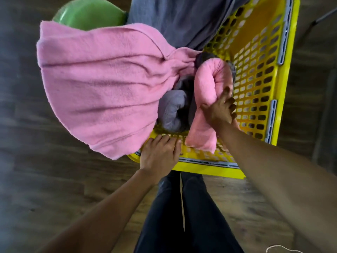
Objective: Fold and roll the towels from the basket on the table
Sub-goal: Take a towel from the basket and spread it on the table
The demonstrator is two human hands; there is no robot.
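Note:
A yellow perforated plastic basket (259,73) stands on the floor in front of me. A large pink towel (102,84) hangs over its left rim. Inside lie a rolled grey towel (171,110) and a rolled pink towel (209,84). A big grey cloth (178,21) drapes over the far rim. My right hand (220,112) reaches into the basket and grips the rolled pink towel. My left hand (160,154) rests on the basket's near rim, fingers curled over the edge.
A green rounded object (89,13) sits behind the pink towel at the top left. The floor (36,179) is dark wood planks. My legs in dark trousers (182,216) stand just below the basket. A bit of white cord (280,249) lies at the bottom right.

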